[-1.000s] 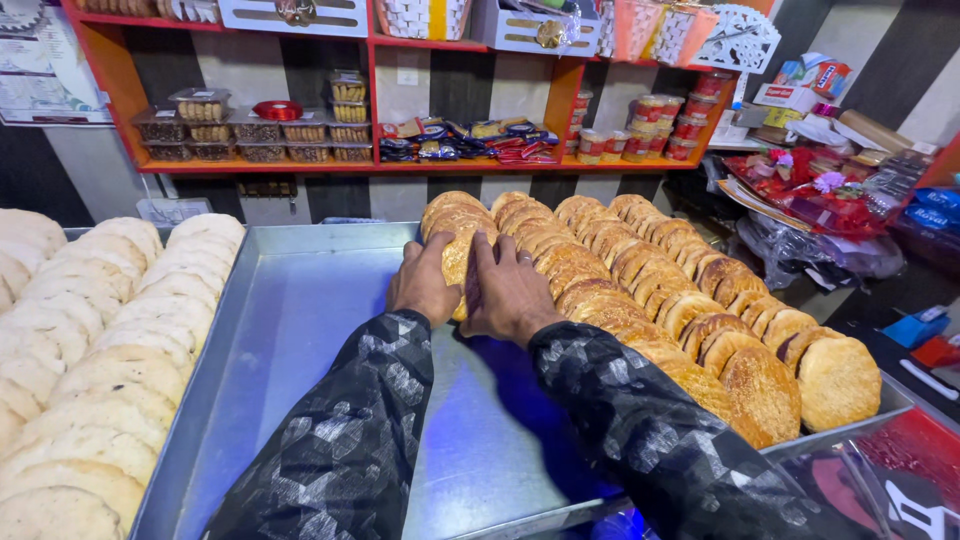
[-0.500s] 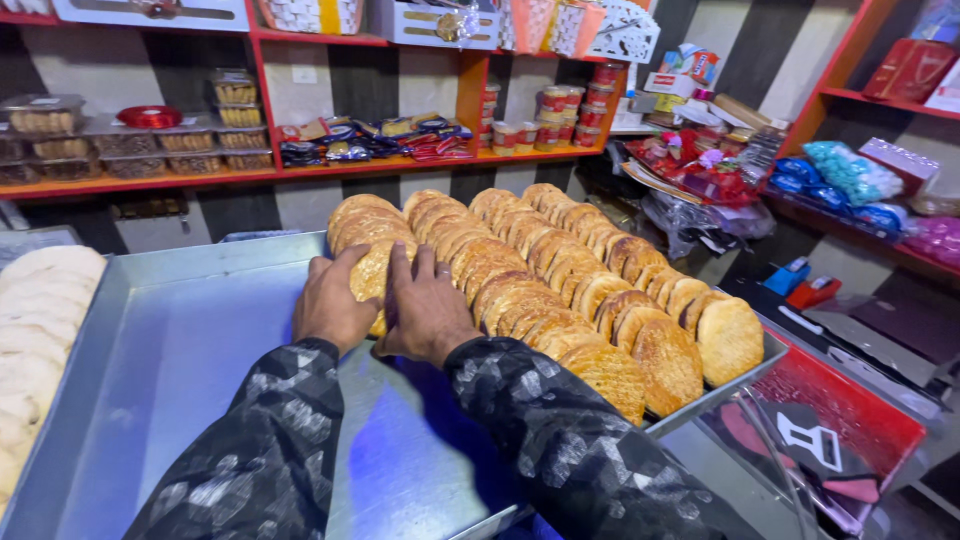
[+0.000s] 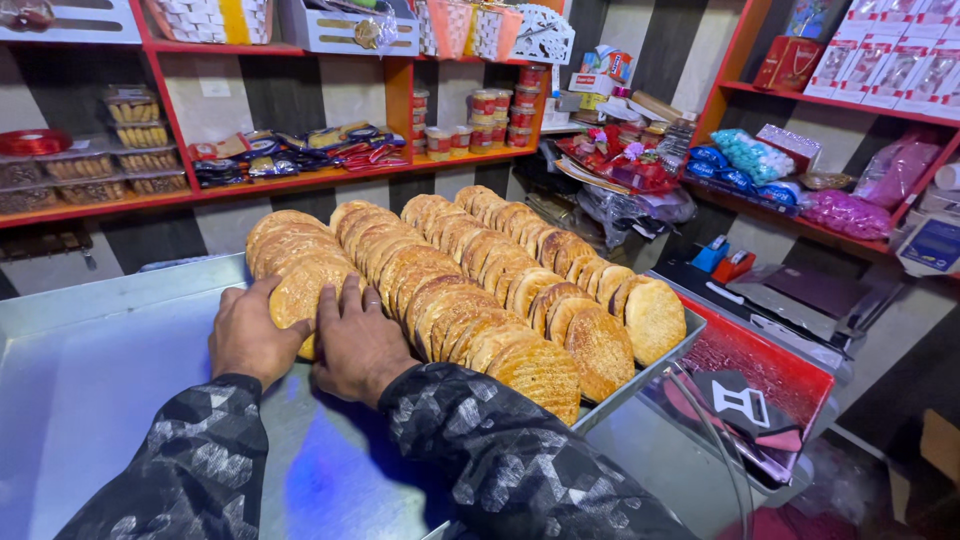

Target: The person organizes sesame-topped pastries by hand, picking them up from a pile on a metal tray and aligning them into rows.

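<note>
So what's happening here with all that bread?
A person in a dark patterned jacket has both hands on a round golden flatbread at the near end of a row. The left hand and right hand lie flat against it. Rows of overlapping flatbreads fill the right part of a big metal tray; the left part in view is bare. Red shelves of packaged goods stand behind.

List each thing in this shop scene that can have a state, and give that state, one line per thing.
Left hand: flat, fingers on the nearest flatbread.
Right hand: flat, fingers on the same flatbread.
Nearest flatbread: leaning on its row, pressed by both hands.
Flatbread rows: overlapping, tilted on edge.
Metal tray: bare on its left part.
Red shelves: stocked with packets and jars.
</note>
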